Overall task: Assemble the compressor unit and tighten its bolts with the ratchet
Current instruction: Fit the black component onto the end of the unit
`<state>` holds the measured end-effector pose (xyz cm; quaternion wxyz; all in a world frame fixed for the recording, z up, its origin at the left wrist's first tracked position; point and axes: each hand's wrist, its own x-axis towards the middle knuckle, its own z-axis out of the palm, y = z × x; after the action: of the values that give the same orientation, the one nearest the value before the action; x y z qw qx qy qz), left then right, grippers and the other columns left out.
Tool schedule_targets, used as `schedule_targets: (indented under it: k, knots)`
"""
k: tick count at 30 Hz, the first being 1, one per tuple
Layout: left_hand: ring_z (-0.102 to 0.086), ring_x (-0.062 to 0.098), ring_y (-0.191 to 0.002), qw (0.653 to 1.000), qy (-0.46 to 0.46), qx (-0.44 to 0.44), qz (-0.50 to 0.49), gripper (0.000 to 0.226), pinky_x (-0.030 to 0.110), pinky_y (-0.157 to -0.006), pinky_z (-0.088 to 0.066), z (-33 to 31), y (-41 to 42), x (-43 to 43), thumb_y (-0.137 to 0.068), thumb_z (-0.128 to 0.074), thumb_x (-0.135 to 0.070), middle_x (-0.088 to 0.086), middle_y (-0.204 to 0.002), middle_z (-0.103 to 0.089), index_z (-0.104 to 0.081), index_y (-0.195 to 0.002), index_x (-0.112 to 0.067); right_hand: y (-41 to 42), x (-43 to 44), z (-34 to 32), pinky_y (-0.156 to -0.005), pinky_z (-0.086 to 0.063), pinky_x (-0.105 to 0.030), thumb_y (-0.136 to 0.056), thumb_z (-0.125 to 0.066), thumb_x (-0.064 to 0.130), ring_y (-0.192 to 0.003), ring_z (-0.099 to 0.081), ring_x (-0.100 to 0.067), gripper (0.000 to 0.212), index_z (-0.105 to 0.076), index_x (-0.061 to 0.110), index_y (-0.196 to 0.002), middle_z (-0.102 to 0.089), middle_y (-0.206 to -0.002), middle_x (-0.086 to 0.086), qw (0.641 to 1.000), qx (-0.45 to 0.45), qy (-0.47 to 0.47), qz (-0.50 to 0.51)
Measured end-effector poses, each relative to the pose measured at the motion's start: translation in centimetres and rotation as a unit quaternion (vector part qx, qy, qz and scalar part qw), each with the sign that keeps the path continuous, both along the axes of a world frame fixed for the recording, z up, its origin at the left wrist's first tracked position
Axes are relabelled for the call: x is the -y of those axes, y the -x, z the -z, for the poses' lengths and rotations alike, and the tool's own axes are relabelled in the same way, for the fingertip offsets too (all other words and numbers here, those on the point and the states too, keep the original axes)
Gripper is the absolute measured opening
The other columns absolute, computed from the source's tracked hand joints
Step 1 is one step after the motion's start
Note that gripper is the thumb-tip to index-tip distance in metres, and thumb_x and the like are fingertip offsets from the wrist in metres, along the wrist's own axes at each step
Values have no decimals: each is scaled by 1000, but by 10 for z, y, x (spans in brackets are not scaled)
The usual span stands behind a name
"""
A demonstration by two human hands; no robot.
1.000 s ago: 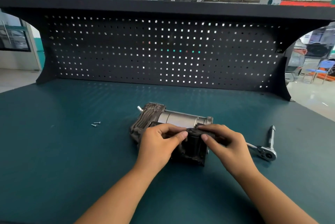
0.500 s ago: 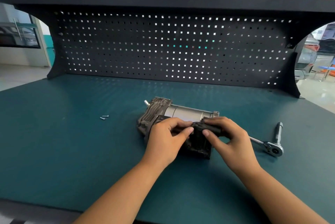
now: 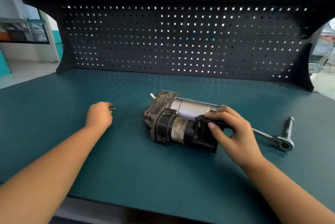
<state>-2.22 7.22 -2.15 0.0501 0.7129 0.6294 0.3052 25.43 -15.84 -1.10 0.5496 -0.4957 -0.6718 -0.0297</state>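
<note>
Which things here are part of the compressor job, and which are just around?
Job: compressor unit, end cap gripped by right hand, bolt by left hand, ratchet, socket bar.
Just there: pegboard, green bench mat.

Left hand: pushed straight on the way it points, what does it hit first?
The small bolt on the mat, right at the left hand's fingertips; whether they already touch it is unclear. The compressor, gripped by the right hand, sits off that line.

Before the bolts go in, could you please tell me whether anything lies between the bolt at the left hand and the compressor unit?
Nothing visible does: only bare green mat lies between the bolt and the compressor unit.
</note>
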Motion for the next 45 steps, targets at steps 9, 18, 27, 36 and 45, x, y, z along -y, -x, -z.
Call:
schedule_targets:
  k: [9,18,27,36,45]
  knots:
    - [-61,29,-98,997,12,-67,41,20,29,-78,-46,1,1,-9,-88,-59,-1,13,-104,-69,-71,-102,-9,-1,-1,0,-76,-46,-24,-84,-59,11,-87,-59,-13,15,-66,20,-94,-59,-89,6,1000,-13,-1,-15]
    - [-63,3,-60,893,37,350,280,19,13,-61,-49,-53,-59,95,-86,-63,-5,-6,-62,-69,-72,-79,-21,2,4,-4,-77,-41,-16,-81,-57,7,-86,-56,-8,22,-65,22,-95,-57,-88,14,1000,-11,5,-10]
    - [-63,6,-56,860,51,300,409,19,17,-61,-52,-73,-124,149,-82,-70,-9,-7,-59,-68,-68,-71,-24,0,7,-5,-81,-43,-16,-79,-56,4,-93,-58,-8,24,-68,12,-98,-60,-94,10,1000,-3,15,-12]
    - [-64,-3,-69,885,-54,263,381,29,9,-65,-47,-59,-122,151,-79,-72,-11,-22,-73,-68,-65,-69,-38,-1,5,-5,-80,-46,-20,-78,-56,4,-92,-59,-11,25,-68,13,-97,-61,-92,8,1000,-1,11,-11]
    - [-63,-6,-74,882,-80,254,390,31,4,-67,-42,-47,-123,148,-77,-74,-12,-23,-76,-68,-65,-68,-40,-2,9,-7,-82,-39,-17,-82,-50,22,-90,-53,-5,29,-69,15,-102,-62,-93,8,998,48,14,23]
